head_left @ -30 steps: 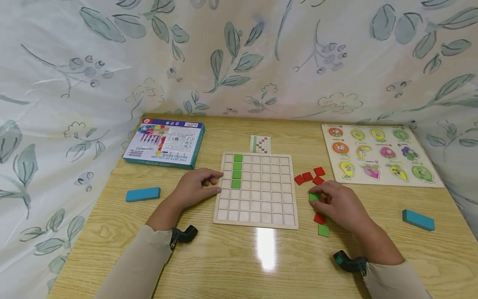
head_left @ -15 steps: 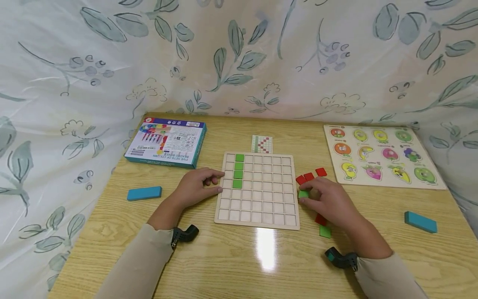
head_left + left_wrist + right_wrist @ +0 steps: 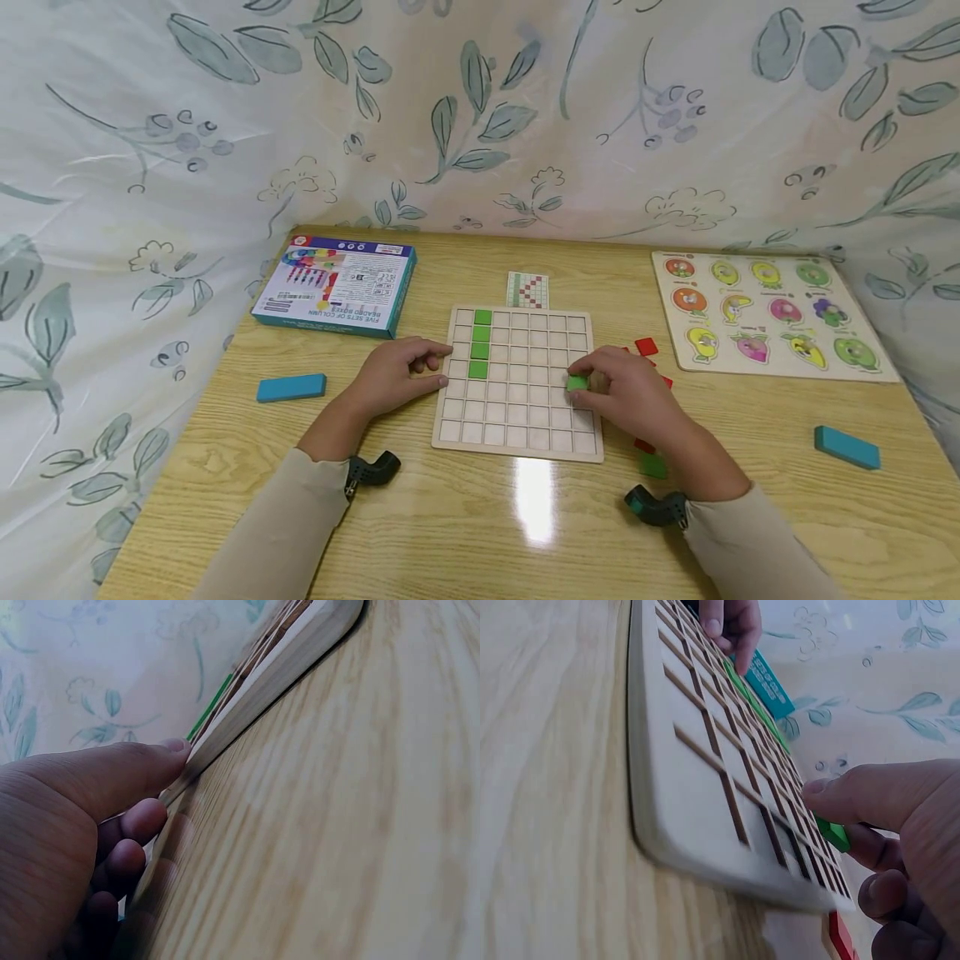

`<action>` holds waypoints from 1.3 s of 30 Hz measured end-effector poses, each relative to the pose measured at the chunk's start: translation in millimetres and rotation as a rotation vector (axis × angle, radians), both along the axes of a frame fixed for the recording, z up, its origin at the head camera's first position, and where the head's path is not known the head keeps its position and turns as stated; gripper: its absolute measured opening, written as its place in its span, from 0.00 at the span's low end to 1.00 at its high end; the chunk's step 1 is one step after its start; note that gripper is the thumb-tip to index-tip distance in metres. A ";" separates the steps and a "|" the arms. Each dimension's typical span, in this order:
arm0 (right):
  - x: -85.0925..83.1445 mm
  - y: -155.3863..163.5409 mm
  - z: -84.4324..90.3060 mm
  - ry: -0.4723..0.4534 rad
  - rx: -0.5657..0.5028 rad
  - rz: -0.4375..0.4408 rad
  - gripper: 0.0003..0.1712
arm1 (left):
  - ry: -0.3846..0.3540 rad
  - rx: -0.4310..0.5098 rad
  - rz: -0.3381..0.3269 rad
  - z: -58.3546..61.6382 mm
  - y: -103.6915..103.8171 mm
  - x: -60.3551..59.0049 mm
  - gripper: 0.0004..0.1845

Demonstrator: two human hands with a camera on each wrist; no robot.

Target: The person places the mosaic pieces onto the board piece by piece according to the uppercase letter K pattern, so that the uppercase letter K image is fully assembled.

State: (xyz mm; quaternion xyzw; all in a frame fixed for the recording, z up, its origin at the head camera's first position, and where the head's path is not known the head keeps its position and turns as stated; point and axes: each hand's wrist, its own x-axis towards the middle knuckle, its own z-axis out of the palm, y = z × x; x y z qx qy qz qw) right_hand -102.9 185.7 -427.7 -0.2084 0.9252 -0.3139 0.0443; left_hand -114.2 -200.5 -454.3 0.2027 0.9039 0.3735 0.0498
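My right hand point(image 3: 637, 396) pinched a green tile point(image 3: 577, 383) over the grid board's point(image 3: 517, 450) right side; my left hand point(image 3: 397, 375), fingers relaxed, steadied its left edge.

Head view: high, looking forward and down over the whole table point(image 3: 480, 533) to the curtain behind. Left wrist view: at table level, very close, facing along the board point(image 3: 300, 652) edge. Right wrist view: low, close, looking across the board point(image 3: 682, 802) toward the curtain. All three share the board point(image 3: 517, 383).
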 end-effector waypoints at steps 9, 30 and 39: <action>-5.3 -23.6 0.7 -0.044 -0.022 0.030 0.16 | -0.016 0.001 0.005 0.7 0.7 0.3 0.22; -14.5 -79.4 4.4 -0.035 -0.042 0.147 0.15 | -0.027 -0.014 0.009 2.1 1.0 -0.5 0.22; -15.6 -99.5 0.8 -0.019 -0.028 0.188 0.14 | -0.026 -0.009 0.002 2.9 1.3 -1.1 0.22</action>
